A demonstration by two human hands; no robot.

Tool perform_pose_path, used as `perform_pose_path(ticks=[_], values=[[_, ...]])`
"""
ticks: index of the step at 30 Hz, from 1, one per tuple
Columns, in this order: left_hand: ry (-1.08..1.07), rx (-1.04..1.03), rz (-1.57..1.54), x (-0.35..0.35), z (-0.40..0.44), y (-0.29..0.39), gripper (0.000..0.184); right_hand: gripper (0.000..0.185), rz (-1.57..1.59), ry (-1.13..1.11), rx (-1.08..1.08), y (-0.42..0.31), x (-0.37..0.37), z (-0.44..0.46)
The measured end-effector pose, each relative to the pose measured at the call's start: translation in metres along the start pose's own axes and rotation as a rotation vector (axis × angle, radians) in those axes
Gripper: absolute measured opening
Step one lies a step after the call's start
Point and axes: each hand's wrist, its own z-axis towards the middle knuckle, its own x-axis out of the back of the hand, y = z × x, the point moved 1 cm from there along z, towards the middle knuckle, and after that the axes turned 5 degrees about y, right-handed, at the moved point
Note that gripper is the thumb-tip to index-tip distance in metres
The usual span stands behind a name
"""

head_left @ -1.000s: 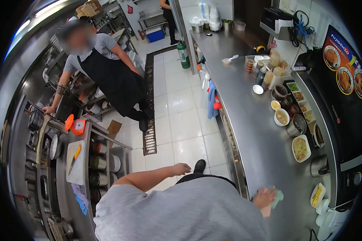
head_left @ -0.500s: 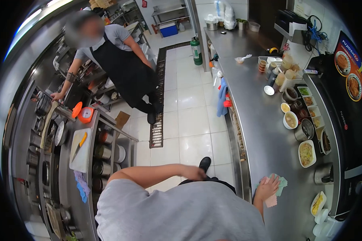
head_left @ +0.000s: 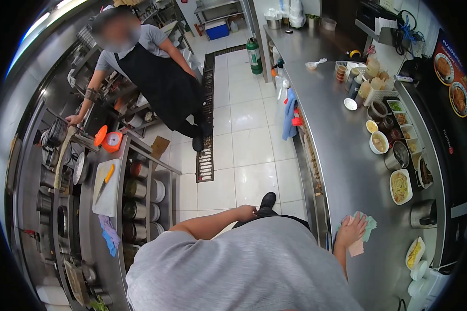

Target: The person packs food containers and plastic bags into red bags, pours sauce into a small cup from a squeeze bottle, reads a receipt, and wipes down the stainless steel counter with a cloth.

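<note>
My right hand (head_left: 352, 230) lies flat on cleaning cloths on the steel counter (head_left: 342, 179), fingers spread. A green cloth (head_left: 370, 228) sticks out past the fingertips, and a pink cloth (head_left: 356, 248) shows below the palm. Close to my waist, my left hand (head_left: 247, 212) is held low with its fingers curled in by the black apron (head_left: 283, 210); whatever may be in them is hidden. Beyond the right hand on the counter stand a white dish of shredded food (head_left: 400, 187) and a smaller dish of yellow food (head_left: 414, 254).
Sauce bottles (head_left: 355, 85), bowls and topping containers line the right counter's far side. On the left, a yellow-handled knife (head_left: 105, 181) rests on a white cutting board (head_left: 108, 194), beside an orange scale (head_left: 111, 141). A co-worker (head_left: 158, 78) in a black apron stands ahead on the tiled floor.
My left hand, blurred before, has shifted slightly left and up at my waist. My right hand stays on the cloths. The whole view has moved a little.
</note>
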Motion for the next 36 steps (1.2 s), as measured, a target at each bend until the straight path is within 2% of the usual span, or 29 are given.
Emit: perform_pose_path(ticks=[4, 7, 8, 12, 17, 20, 26, 36], values=[[0.078, 0.094, 0.015, -0.003, -0.005, -0.034, 0.039, 0.046, -0.032, -0.001, 0.006, 0.000, 0.000, -0.001], [0.029, 0.130, 0.070, -0.007, 0.007, -0.068, 0.041, 0.046, -0.029, 0.002, 0.001, -0.001, 0.000, 0.000], [0.086, 0.062, 0.101, -0.015, 0.014, -0.088, 0.044, 0.045, -0.028, 0.002, -0.002, -0.001, 0.001, 0.000], [0.042, 0.085, 0.206, -0.020, 0.021, -0.129, 0.044, 0.045, -0.038, 0.003, -0.002, -0.003, 0.003, 0.000], [0.039, 0.216, 0.185, -0.027, 0.016, -0.146, 0.041, 0.045, -0.005, 0.029, 0.029, 0.001, 0.002, -0.001], [-0.264, 0.110, 0.377, -0.046, 0.014, -0.149, 0.048, 0.045, 0.013, 0.022, 0.029, -0.004, 0.005, 0.000], [-0.183, 0.371, 0.067, -0.069, -0.042, -0.163, 0.052, 0.043, 0.007, 0.050, 0.030, 0.001, 0.001, -0.002], [-0.099, 0.507, -0.028, -0.093, -0.077, -0.174, 0.059, 0.044, -0.013, 0.055, 0.039, 0.000, 0.001, -0.002]])
